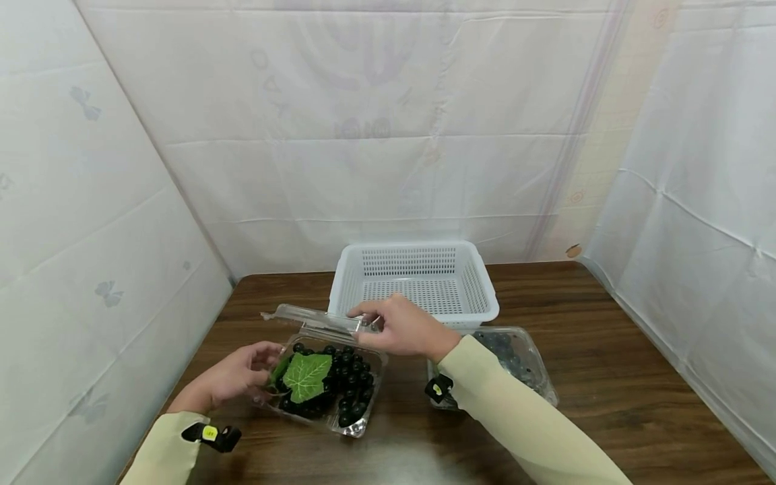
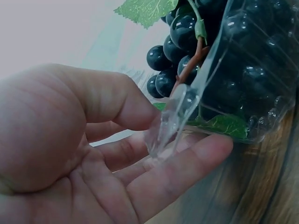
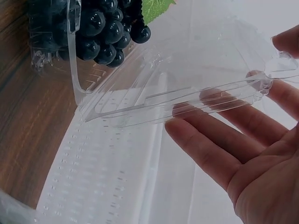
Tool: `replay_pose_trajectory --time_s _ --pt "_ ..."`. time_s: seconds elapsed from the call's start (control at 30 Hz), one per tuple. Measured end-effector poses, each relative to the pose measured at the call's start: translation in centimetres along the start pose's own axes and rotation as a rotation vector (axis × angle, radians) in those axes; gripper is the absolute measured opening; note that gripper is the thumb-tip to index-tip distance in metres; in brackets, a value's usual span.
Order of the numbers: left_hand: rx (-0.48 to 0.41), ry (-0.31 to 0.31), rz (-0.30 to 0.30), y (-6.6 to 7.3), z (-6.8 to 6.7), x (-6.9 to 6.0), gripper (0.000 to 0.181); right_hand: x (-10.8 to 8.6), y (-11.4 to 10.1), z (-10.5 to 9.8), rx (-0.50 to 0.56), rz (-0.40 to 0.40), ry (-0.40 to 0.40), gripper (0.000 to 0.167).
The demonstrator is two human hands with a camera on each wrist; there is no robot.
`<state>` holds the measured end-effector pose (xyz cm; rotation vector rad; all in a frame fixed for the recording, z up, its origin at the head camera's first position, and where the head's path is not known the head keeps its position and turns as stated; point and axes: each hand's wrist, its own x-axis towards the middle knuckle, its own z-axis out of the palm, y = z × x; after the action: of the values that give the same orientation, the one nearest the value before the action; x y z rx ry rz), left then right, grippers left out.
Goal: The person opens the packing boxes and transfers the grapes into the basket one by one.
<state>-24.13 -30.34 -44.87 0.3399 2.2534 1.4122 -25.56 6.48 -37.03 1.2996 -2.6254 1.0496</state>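
A clear plastic clamshell box [image 1: 356, 427] stands unlidded on the table, its hinged lid [image 1: 315, 316] raised at the back. Inside lie dark grapes [image 1: 354, 377] with a green leaf [image 1: 307, 377] on top; a brown stem [image 2: 189, 67] shows in the left wrist view. My left hand [image 1: 239, 374] pinches the box's rim tab [image 2: 175, 116] between thumb and fingers at the left side. Over at the lid, my right hand [image 1: 403, 327] has its fingers [image 3: 219, 128] fairly straight against the plastic, the thumb apart on the other side.
Behind the box stands a white perforated basket [image 1: 338, 283]. A second clear box [image 1: 548, 387] with dark fruit sits to the right, partly under my right forearm. The brown wooden table [image 1: 624, 377] is bounded by white sheets at the back and sides.
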Motion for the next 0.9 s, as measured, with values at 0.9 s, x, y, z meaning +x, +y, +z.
replay_pose_trajectory --time_s 0.9 --pt "0.139 -0.033 -0.018 0.2 -4.3 0.8 0.064 1.1 -0.7 1.1 0.349 0.215 0.101 0.032"
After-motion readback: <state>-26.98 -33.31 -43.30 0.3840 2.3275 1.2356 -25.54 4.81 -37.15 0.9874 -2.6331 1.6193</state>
